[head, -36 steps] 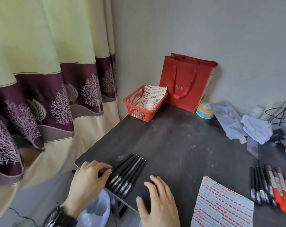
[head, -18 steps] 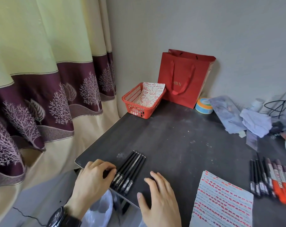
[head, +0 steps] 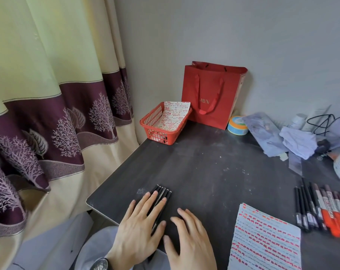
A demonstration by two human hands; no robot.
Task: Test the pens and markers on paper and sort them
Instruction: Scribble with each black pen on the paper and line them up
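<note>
- Since a second ago the left hand (head: pixel 140 228) has gone from curled against the left side of the black pens (head: pixel 163 191) to lying flat on top of them, fingers straight and spread. The pens now lie in a tighter row.
- The right hand (head: pixel 188 242) rests palm down on the table (head: pixel 204 172) just right of that row, fingers straight and slightly apart, holding nothing.
- The black pens sit at the near left corner, close to the table's left edge, their far ends showing past the fingertips.
- At the near right, a sheet of paper (head: pixel 266 242) covered in red dashes lies flat. To its right, a row of pens and markers (head: pixel 321 207) runs to the frame edge.
- Open dark tabletop, scuffed with pale specks, stretches from the hands to the far side.
- At the far left corner stands a red basket (head: pixel 157 131) with a marked sheet curled inside. A red bag (head: pixel 210 94) stands against the grey wall (head: pixel 243 36), with a tape roll (head: pixel 237 125) beside it and crumpled cloths (head: pixel 299 141) further right.
- A curtain (head: pixel 48 94) hangs along the table's left edge.
</note>
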